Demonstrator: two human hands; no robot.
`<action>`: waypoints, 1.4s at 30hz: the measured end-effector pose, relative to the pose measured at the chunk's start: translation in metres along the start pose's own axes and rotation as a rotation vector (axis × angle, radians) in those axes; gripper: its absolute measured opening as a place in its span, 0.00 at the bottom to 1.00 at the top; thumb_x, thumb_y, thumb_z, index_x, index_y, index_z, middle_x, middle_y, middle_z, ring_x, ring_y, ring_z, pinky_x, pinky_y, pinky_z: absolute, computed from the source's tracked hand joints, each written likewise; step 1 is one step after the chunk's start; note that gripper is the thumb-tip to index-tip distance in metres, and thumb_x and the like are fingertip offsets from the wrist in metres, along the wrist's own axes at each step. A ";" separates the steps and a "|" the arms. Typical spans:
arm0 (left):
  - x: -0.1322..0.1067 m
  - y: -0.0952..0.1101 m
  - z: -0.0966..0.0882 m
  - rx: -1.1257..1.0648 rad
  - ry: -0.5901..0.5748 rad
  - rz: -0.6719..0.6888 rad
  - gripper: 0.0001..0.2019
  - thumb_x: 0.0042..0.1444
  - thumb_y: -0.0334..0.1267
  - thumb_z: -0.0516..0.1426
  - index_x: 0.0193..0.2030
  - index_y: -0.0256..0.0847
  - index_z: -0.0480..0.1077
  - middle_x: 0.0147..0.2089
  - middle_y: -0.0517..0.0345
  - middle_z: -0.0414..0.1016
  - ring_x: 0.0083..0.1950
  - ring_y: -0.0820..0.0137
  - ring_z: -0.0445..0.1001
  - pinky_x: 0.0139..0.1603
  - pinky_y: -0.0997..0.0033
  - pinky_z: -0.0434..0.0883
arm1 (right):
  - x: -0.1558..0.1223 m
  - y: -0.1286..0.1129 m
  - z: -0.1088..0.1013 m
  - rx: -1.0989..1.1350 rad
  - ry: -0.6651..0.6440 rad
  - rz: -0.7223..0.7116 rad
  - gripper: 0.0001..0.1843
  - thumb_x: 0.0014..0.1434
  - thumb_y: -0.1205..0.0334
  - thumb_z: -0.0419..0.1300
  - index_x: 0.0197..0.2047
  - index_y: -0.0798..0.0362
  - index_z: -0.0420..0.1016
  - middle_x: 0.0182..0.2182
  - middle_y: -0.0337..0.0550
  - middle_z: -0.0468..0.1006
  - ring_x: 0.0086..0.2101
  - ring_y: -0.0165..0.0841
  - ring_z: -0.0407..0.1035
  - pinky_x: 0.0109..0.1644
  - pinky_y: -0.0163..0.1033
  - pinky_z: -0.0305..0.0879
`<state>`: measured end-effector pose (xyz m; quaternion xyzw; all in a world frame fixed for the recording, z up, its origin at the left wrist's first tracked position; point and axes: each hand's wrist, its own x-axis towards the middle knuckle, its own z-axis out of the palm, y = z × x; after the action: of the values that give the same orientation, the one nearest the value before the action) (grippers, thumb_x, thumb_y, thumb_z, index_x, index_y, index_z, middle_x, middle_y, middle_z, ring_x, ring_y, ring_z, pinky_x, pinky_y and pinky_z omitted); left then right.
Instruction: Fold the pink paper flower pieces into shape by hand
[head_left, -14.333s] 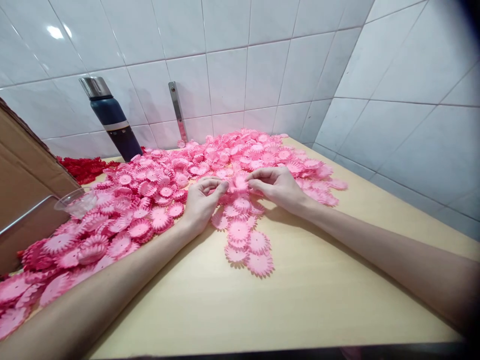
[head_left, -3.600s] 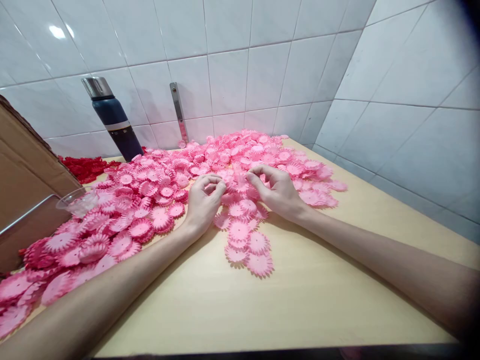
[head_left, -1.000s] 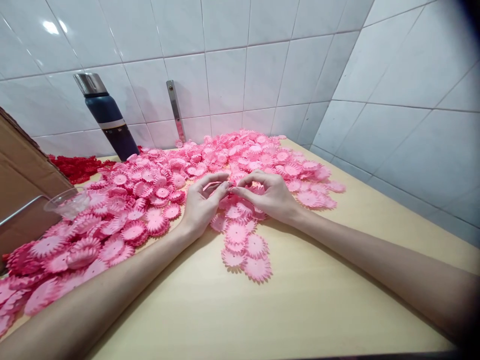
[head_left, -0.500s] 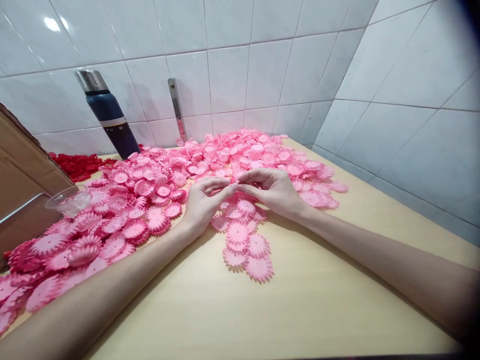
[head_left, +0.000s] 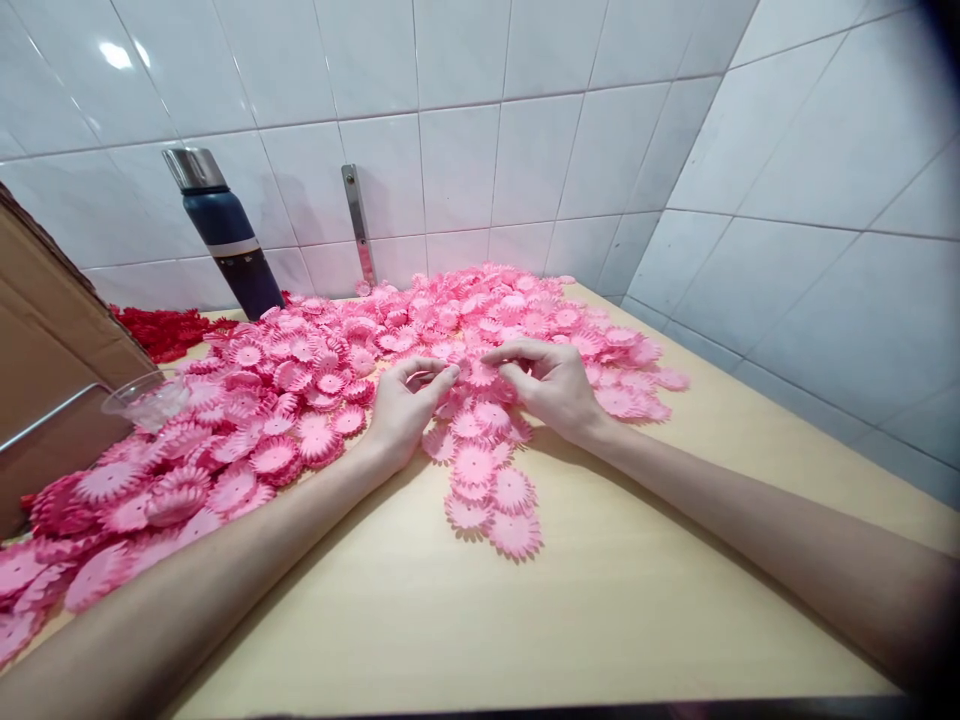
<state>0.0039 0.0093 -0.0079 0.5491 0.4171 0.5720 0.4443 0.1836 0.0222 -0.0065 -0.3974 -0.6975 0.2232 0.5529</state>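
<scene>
My left hand has its thumb and index finger pinched together over the front of a heap of pink paper-like flower discs. Facing it, a short gap away, my right hand is curled with thumb and fingertips close together. A pink scalloped disc shows between the two sets of fingertips. Whatever either pinch holds is too small or too hidden to make out. Just below my hands, several overlapping discs with toothed edges and tiny centre holes trail towards me on the table.
A dark blue bottle with a metal cap stands behind the heap, against the tiled wall. Red pieces, a clear plastic cup and a cardboard box are at the left. A metal strip is fixed to the wall.
My fingertips, which met before, have moved apart, and a pink disc now shows between them. The whole view has shifted slightly.
</scene>
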 end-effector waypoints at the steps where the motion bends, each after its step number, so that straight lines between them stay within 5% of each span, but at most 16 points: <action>1: -0.001 0.001 0.000 0.001 -0.006 -0.003 0.12 0.44 0.43 0.67 0.30 0.36 0.75 0.32 0.55 0.77 0.36 0.70 0.75 0.40 0.70 0.72 | -0.001 -0.001 0.000 -0.004 0.016 0.013 0.08 0.54 0.66 0.58 0.32 0.53 0.80 0.28 0.43 0.80 0.26 0.31 0.67 0.30 0.39 0.62; 8: -0.005 0.009 0.002 0.093 -0.036 0.052 0.08 0.44 0.39 0.67 0.28 0.37 0.77 0.32 0.54 0.78 0.35 0.68 0.76 0.41 0.69 0.72 | 0.000 0.002 0.001 -0.021 0.097 0.001 0.11 0.50 0.58 0.67 0.35 0.53 0.75 0.27 0.40 0.76 0.27 0.30 0.67 0.31 0.38 0.63; 10: -0.005 0.010 0.003 0.116 -0.018 0.085 0.07 0.44 0.38 0.67 0.26 0.37 0.77 0.31 0.55 0.78 0.35 0.69 0.75 0.42 0.69 0.72 | 0.000 0.004 0.001 -0.040 0.165 0.013 0.11 0.50 0.58 0.67 0.35 0.53 0.72 0.26 0.38 0.74 0.27 0.30 0.67 0.31 0.38 0.62; 14: -0.005 0.009 0.003 0.108 -0.021 0.085 0.07 0.46 0.38 0.66 0.26 0.37 0.76 0.30 0.56 0.77 0.34 0.70 0.74 0.41 0.69 0.71 | 0.000 0.005 0.002 -0.061 0.086 -0.040 0.08 0.53 0.60 0.65 0.32 0.52 0.71 0.28 0.39 0.73 0.27 0.30 0.65 0.31 0.38 0.62; 19: -0.005 0.008 0.003 0.122 -0.011 0.119 0.06 0.47 0.38 0.65 0.27 0.37 0.76 0.31 0.55 0.78 0.35 0.70 0.74 0.40 0.71 0.71 | 0.000 0.005 0.006 -0.100 0.243 -0.051 0.05 0.53 0.65 0.62 0.31 0.52 0.68 0.25 0.36 0.69 0.25 0.28 0.59 0.30 0.37 0.58; 24: -0.005 0.007 0.002 0.098 -0.017 0.098 0.07 0.48 0.39 0.65 0.27 0.37 0.75 0.31 0.56 0.76 0.34 0.71 0.74 0.39 0.71 0.70 | 0.000 0.002 0.005 -0.083 0.072 -0.107 0.03 0.53 0.68 0.60 0.30 0.52 0.71 0.25 0.37 0.70 0.25 0.29 0.59 0.29 0.37 0.57; 30: -0.004 0.007 0.004 0.122 -0.021 0.134 0.07 0.46 0.37 0.65 0.27 0.37 0.75 0.31 0.56 0.76 0.35 0.70 0.75 0.42 0.70 0.72 | 0.001 -0.001 0.007 -0.081 0.276 -0.075 0.02 0.54 0.68 0.59 0.31 0.52 0.70 0.26 0.38 0.72 0.26 0.30 0.63 0.31 0.38 0.60; 35: -0.006 0.008 0.002 0.102 -0.029 0.113 0.07 0.48 0.38 0.64 0.29 0.36 0.74 0.32 0.56 0.76 0.35 0.71 0.74 0.41 0.71 0.71 | -0.001 -0.009 0.006 -0.071 0.015 -0.203 0.05 0.54 0.71 0.58 0.29 0.52 0.71 0.26 0.38 0.73 0.27 0.30 0.64 0.32 0.38 0.61; 39: -0.007 0.009 0.002 0.129 -0.020 0.128 0.08 0.48 0.38 0.64 0.28 0.35 0.73 0.32 0.56 0.75 0.35 0.71 0.73 0.41 0.72 0.70 | 0.009 0.007 -0.005 -0.102 0.381 -0.050 0.05 0.53 0.72 0.58 0.29 0.52 0.68 0.25 0.37 0.70 0.26 0.30 0.63 0.29 0.36 0.59; 42: -0.006 0.008 0.002 0.118 -0.008 0.090 0.08 0.47 0.39 0.65 0.28 0.35 0.74 0.31 0.56 0.75 0.35 0.71 0.73 0.41 0.72 0.70 | 0.013 0.014 -0.009 -0.121 0.354 -0.004 0.04 0.54 0.68 0.61 0.32 0.52 0.68 0.25 0.37 0.69 0.25 0.29 0.61 0.28 0.37 0.57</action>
<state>0.0056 0.0017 -0.0013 0.5949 0.4231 0.5636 0.3867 0.1956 0.0394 -0.0064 -0.4615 -0.6024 0.1063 0.6425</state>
